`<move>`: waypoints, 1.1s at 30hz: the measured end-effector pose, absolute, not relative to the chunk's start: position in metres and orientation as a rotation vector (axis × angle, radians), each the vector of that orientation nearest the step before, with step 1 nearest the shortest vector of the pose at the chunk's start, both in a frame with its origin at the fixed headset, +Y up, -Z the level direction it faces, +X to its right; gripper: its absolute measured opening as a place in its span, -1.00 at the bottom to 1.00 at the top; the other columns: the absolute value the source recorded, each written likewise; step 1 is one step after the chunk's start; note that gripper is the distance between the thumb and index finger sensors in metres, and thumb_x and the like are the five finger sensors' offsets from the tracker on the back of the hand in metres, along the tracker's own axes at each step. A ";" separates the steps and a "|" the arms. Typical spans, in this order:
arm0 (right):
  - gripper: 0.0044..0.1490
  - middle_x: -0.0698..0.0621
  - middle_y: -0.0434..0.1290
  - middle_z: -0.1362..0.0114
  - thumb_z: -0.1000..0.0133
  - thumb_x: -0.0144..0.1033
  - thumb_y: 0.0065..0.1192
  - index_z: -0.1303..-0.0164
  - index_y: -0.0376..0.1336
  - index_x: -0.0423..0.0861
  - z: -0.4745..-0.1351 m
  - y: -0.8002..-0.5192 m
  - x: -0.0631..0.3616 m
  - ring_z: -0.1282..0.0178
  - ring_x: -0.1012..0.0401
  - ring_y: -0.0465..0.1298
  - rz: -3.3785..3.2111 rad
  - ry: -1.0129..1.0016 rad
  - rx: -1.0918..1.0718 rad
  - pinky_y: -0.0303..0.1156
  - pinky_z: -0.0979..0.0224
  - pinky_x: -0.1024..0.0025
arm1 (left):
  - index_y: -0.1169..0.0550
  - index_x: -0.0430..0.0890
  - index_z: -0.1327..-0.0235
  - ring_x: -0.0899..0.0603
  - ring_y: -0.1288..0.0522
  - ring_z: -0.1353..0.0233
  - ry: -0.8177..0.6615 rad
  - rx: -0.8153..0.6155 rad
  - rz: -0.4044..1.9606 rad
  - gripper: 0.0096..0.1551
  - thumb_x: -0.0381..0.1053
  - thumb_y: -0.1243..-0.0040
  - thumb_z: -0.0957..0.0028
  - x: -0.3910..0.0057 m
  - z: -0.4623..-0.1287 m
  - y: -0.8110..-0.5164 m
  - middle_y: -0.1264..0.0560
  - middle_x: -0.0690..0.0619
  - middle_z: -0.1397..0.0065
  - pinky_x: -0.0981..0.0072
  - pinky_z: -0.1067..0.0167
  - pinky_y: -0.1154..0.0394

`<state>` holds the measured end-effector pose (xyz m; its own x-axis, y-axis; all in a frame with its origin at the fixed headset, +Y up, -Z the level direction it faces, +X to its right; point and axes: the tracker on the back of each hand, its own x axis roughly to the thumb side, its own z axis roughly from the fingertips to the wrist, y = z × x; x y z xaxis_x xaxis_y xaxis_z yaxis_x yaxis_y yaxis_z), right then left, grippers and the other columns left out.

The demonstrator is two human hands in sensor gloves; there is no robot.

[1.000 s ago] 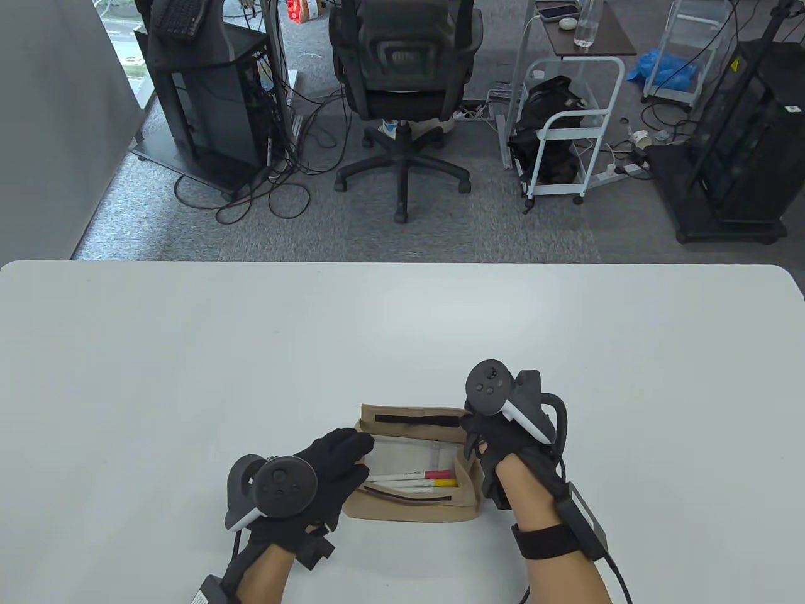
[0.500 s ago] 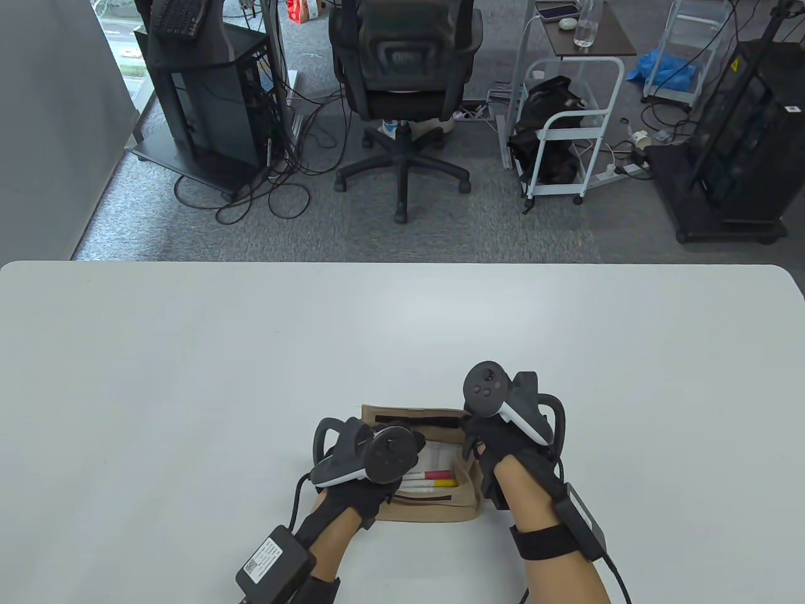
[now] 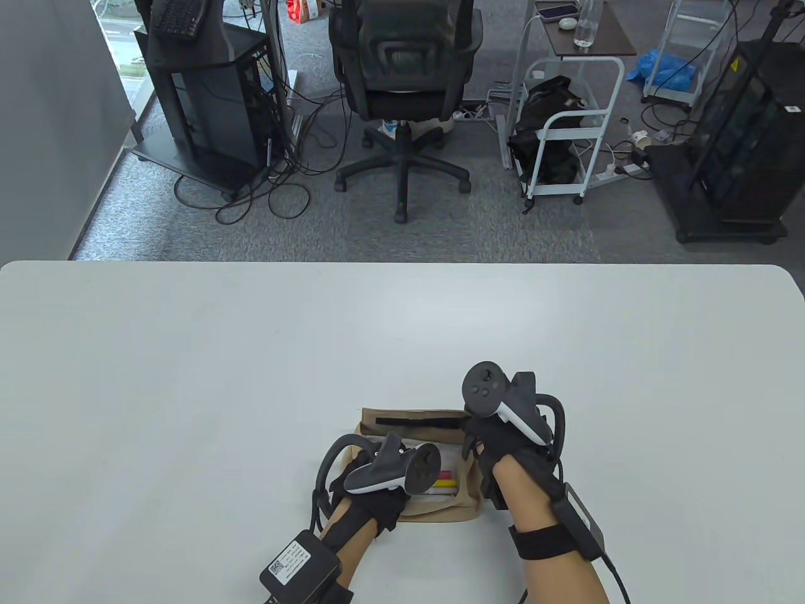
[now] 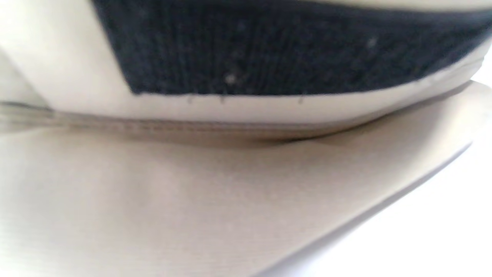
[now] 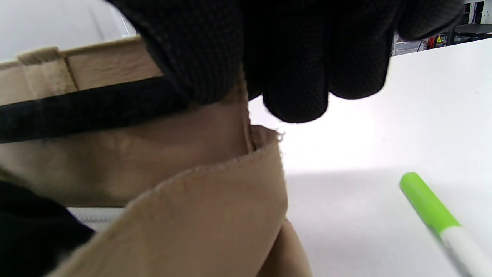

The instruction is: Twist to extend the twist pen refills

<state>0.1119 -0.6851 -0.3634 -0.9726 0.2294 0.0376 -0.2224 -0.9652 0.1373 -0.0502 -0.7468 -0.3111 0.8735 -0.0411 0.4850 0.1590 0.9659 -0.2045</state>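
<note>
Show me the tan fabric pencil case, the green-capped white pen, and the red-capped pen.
tan fabric pencil case (image 3: 412, 418): table view, far flap beside its black strip.
green-capped white pen (image 5: 426, 204): right wrist view, green cap.
red-capped pen (image 3: 445, 474): table view, red cap inside case.

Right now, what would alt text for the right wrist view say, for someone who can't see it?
Black gloved fingers of the right hand grip the edge of a tan fabric pencil pouch with a black strip. A pen with a green cap lies beside it on the white table.
</note>
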 end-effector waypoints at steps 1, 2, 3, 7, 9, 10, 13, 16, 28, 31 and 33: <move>-0.43 -0.27 0.65 -0.17 -0.01 -0.27 0.52 -0.16 0.50 -0.26 -0.363 -0.685 0.112 -0.22 -0.27 0.53 2.905 0.195 0.078 0.31 -0.32 -0.40 | -0.61 -0.23 -0.29 -0.37 -0.68 -0.28 -0.496 -0.242 -0.112 -0.28 -0.01 -0.49 0.17 -0.050 -0.311 -0.747 -0.58 -0.28 -0.35 -0.10 -0.17 -0.60; -0.43 -0.27 0.65 -0.17 -0.01 -0.27 0.52 -0.16 0.50 -0.26 -0.363 -0.685 0.112 -0.22 -0.27 0.53 2.904 0.197 0.078 0.31 -0.32 -0.40 | -0.62 -0.23 -0.28 -0.37 -0.69 -0.28 -0.492 -0.237 -0.119 -0.30 -0.02 -0.48 0.16 -0.050 -0.311 -0.748 -0.59 -0.27 -0.34 -0.10 -0.16 -0.61; -0.43 -0.27 0.65 -0.17 -0.01 -0.27 0.52 -0.16 0.50 -0.26 -0.363 -0.685 0.112 -0.22 -0.27 0.53 2.906 0.196 0.079 0.31 -0.32 -0.40 | -0.63 -0.22 -0.27 -0.36 -0.69 -0.27 -0.486 -0.229 -0.122 -0.32 -0.04 -0.48 0.16 -0.050 -0.311 -0.749 -0.59 -0.27 -0.33 -0.09 -0.16 -0.62; -0.43 -0.27 0.65 -0.17 0.00 -0.27 0.52 -0.16 0.50 -0.26 -0.363 -0.685 0.111 -0.22 -0.27 0.53 2.911 0.195 0.081 0.31 -0.32 -0.40 | -0.67 -0.21 -0.21 -0.33 -0.72 -0.23 -0.478 -0.211 -0.163 -0.38 -0.08 -0.48 0.16 -0.048 -0.311 -0.752 -0.64 -0.24 -0.28 -0.06 -0.13 -0.64; -0.43 -0.26 0.65 -0.17 0.00 -0.27 0.52 -0.16 0.50 -0.26 -0.363 -0.686 0.111 -0.22 -0.27 0.53 2.913 0.196 0.081 0.31 -0.32 -0.40 | -0.69 -0.19 -0.16 -0.31 -0.74 -0.21 -0.472 -0.192 -0.184 -0.42 -0.08 -0.49 0.17 -0.046 -0.311 -0.753 -0.67 -0.21 -0.24 -0.05 -0.11 -0.66; -0.43 -0.27 0.65 -0.17 0.00 -0.27 0.52 -0.16 0.50 -0.26 -0.363 -0.685 0.111 -0.22 -0.27 0.53 2.913 0.197 0.082 0.31 -0.32 -0.40 | -0.69 -0.18 -0.14 -0.30 -0.75 -0.20 -0.467 -0.191 -0.189 -0.43 -0.08 -0.49 0.17 -0.046 -0.311 -0.753 -0.68 -0.20 -0.23 -0.04 -0.10 -0.67; -0.43 -0.26 0.65 -0.17 0.00 -0.27 0.53 -0.16 0.50 -0.26 -0.363 -0.686 0.111 -0.22 -0.27 0.53 2.913 0.200 0.083 0.31 -0.32 -0.40 | -0.72 -0.17 -0.09 -0.27 -0.77 -0.17 -0.452 -0.180 -0.184 -0.48 -0.08 -0.49 0.17 -0.047 -0.312 -0.754 -0.71 -0.17 -0.18 -0.03 -0.09 -0.68; -0.43 -0.26 0.65 -0.17 0.00 -0.27 0.53 -0.15 0.50 -0.25 -0.363 -0.686 0.110 -0.22 -0.27 0.53 2.918 0.199 0.083 0.31 -0.32 -0.40 | -0.72 -0.16 -0.06 -0.25 -0.77 -0.15 -0.449 -0.172 -0.187 -0.49 -0.08 -0.49 0.18 -0.047 -0.312 -0.754 -0.72 -0.16 -0.16 -0.03 -0.09 -0.69; -0.44 -0.26 0.64 -0.17 0.00 -0.27 0.53 -0.16 0.50 -0.25 -0.363 -0.687 0.109 -0.22 -0.27 0.53 2.917 0.205 0.086 0.31 -0.32 -0.40 | -0.66 -0.20 -0.11 -0.28 -0.66 -0.19 -0.425 -0.263 -0.088 -0.47 -0.11 -0.44 0.15 -0.053 -0.318 -0.757 -0.61 -0.24 -0.21 -0.16 -0.19 -0.55; -0.44 -0.26 0.64 -0.18 0.00 -0.27 0.52 -0.16 0.50 -0.25 -0.363 -0.687 0.109 -0.22 -0.27 0.53 2.920 0.202 0.086 0.31 -0.32 -0.40 | -0.62 -0.19 -0.15 -0.27 -0.63 -0.22 -0.423 -0.282 -0.096 -0.46 -0.10 -0.40 0.13 -0.054 -0.318 -0.758 -0.58 -0.20 -0.23 -0.16 -0.21 -0.52; -0.43 -0.26 0.64 -0.17 0.00 -0.27 0.52 -0.16 0.50 -0.25 -0.363 -0.687 0.109 -0.22 -0.27 0.53 2.922 0.198 0.089 0.31 -0.32 -0.40 | -0.60 -0.17 -0.18 -0.26 -0.61 -0.24 -0.426 -0.281 -0.081 -0.45 -0.08 -0.35 0.11 -0.059 -0.317 -0.759 -0.55 -0.18 -0.26 -0.15 -0.22 -0.51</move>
